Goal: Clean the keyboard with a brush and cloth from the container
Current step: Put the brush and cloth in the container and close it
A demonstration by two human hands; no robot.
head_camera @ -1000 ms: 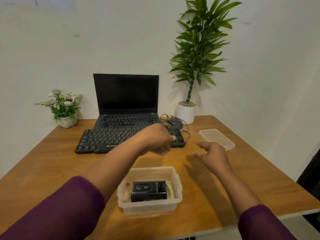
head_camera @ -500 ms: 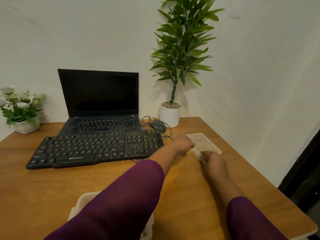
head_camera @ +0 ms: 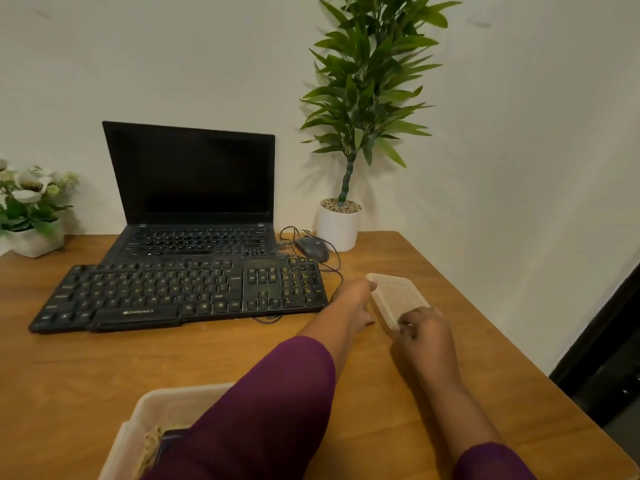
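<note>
- The tabletop (head_camera: pixel 104 368) is brown wood with visible grain and a smooth, low-sheen finish.
- The keyboard (head_camera: pixel 173 292) at 10 o'clock is matt black plastic with pale printed legends.
- Behind it, the laptop (head_camera: pixel 194 174) has a matt black casing and a dark, faintly reflective screen.
- The lid (head_camera: pixel 398 296) at 2 o'clock is thin, cloudy translucent plastic.
- The container (head_camera: pixel 138 420) at 7 o'clock is the same milky translucent plastic, with smooth walls.
- The mouse (head_camera: pixel 311 247) is dark grey plastic with a slight shine.
- The plant pot (head_camera: pixel 337 230) at 1 o'clock is smooth, matt white and topped with rough pebbles.
- The sleeve (head_camera: pixel 270 410) is soft, matt purple cloth.
</note>
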